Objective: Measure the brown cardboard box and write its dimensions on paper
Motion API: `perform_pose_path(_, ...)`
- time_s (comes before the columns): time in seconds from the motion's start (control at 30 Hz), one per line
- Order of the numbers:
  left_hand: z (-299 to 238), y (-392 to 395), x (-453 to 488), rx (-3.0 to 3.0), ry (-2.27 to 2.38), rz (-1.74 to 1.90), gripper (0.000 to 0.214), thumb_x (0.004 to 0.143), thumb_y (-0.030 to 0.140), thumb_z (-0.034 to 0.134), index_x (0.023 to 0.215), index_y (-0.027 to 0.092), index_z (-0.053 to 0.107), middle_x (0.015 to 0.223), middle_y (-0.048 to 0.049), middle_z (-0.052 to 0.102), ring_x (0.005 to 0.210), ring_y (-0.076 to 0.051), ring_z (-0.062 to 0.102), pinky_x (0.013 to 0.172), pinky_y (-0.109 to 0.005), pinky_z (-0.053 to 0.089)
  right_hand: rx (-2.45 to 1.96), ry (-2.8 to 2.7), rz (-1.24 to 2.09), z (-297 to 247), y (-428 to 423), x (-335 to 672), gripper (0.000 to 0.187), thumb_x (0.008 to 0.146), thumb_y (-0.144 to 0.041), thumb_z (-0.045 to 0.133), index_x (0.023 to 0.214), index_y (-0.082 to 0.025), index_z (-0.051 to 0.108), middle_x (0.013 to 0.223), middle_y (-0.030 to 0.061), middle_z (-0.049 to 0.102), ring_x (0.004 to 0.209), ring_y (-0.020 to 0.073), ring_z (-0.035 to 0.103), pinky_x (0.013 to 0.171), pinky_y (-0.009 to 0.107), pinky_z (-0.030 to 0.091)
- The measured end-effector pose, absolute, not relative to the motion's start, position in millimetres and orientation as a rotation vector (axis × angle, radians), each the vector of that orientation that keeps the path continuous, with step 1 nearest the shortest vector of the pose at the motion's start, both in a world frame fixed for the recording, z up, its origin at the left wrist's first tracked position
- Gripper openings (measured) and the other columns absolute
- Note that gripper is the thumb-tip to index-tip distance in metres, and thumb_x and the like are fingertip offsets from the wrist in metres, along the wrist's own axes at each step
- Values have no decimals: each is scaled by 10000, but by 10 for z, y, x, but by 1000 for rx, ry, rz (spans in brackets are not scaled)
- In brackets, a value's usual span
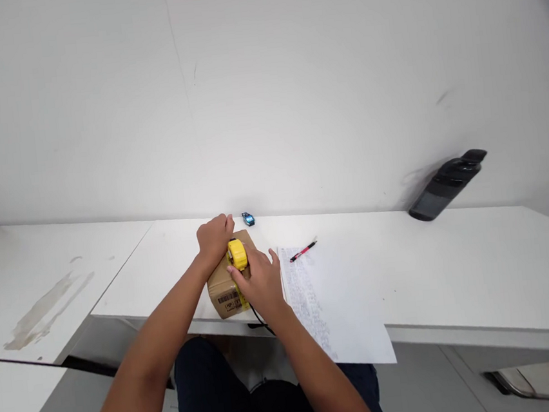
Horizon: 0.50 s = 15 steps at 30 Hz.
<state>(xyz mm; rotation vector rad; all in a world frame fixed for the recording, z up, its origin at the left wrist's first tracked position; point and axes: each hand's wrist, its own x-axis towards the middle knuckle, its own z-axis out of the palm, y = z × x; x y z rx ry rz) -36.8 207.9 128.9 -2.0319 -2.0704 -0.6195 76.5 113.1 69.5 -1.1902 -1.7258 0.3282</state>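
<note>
Holding a compact yellow tape measure [237,253] between thumb and fingers, the person's right hand [262,281] is over a small brown cardboard box [221,280] on the long white table [455,266]. The left hand [215,235] bends over the box's far left side; from here I can't tell what its hidden fingers grip. Just beyond the box lies a dark wristwatch with a bluish face [248,219]. Right of the box are densely written white paper [356,318], a slim red-and-black pen [303,251] and, well apart, a black cylindrical bottle [441,193].
</note>
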Motion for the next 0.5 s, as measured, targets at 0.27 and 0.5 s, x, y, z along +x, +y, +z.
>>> perform_pose_path(0.27, 1506, 1391, -885, -2218, -2383, -1409, 558, 917, 632, 394, 549, 212, 382, 499, 10, 422, 502, -151, 391, 515, -288, 277, -773, -1484, 1013, 541, 1222, 1433, 432, 867, -401, 653, 1264, -246, 585, 1215, 66, 672, 1105, 239, 625, 991, 443, 471)
perform_pose_path(0.5, 990, 564, -1726, -1777, -2771, -2596, 526, 708, 584, 739, 561, 212, 398, 516, 66, 307, 475, -103, 330, 522, -255, 413, -448, -584, 1156, 119, 1934, 2399, 269, 847, -459, 657, 1039, -269, 663, 1080, 15, 692, 914, 156, 651, 793, 326, 537)
